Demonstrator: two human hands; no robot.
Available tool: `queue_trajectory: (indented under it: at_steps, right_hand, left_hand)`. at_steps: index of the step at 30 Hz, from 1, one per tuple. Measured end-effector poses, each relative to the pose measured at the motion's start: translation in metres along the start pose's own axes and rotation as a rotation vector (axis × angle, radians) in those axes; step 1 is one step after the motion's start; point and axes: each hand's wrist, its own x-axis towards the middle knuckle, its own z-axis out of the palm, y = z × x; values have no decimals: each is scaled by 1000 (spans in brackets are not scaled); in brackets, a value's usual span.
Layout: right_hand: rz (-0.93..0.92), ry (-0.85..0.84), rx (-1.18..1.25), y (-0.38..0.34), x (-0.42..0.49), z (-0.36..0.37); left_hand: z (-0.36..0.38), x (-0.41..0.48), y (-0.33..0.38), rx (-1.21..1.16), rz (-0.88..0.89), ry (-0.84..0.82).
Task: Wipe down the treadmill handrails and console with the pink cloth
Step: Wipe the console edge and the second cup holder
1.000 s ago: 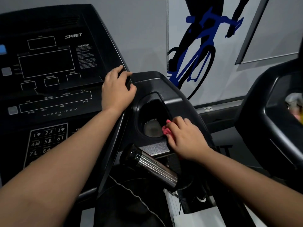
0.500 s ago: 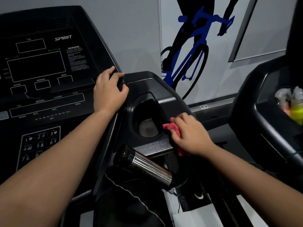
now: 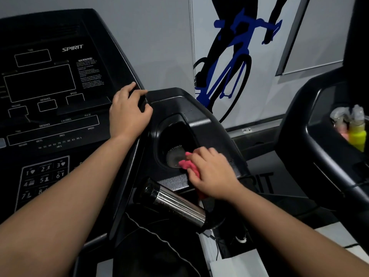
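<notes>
The black treadmill console (image 3: 50, 108) fills the left, with its display outlines and a number keypad. My left hand (image 3: 127, 114) grips the console's right edge, fingers curled over it. To the right, my right hand (image 3: 211, 172) holds the crumpled pink cloth (image 3: 186, 163) and presses it on the near rim of the cup holder recess (image 3: 175, 140) in the black side tray. A chrome-sleeved handrail grip (image 3: 175, 204) juts out just below the tray, under my right wrist. Part of the cloth hangs hidden beneath my palm.
A neighbouring black machine (image 3: 323, 148) stands at the right, with a yellow spray bottle (image 3: 357, 134) and a pinkish one in its tray. A coiled safety cord (image 3: 159, 236) hangs below the console. A wall with a blue cyclist graphic (image 3: 231, 64) is behind.
My right hand and the pink cloth slid slightly back and forth along the cup holder's near rim. My left hand kept its grip on the console edge. The view shifted a little.
</notes>
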Motion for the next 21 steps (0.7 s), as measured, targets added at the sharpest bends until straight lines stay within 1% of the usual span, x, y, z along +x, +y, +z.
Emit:
queue_trajectory:
  at_steps: [5,7,9,11,14,16,19,21]
  right_hand:
    - [213,86,-35,30,-7,-9]
    - [313,125,-77,25,-4,-6]
    - [372,134,-125,11,1,-3]
    - [350,129,-129,-3,4,0]
    - [191,121,-95,-19,2,4]
    - [135,98,-59,-21,2,5]
    - [172,59,-24,-5,0,0]
    - [281,50,-14,11,0,-9]
  left_hand:
    - [1,1,1,5,-3,1]
    - [1,0,1,9,-4,0]
    - [1,0,1,10,-4,0]
    - [1,0,1,13,-1,1]
    - [0,0,2,7,8,-4]
    - [-1,-1,0,4,8,-4]
    - [-2,-2,1,-2,12,-12]
    - [-2,-2,1,-5,10,-10]
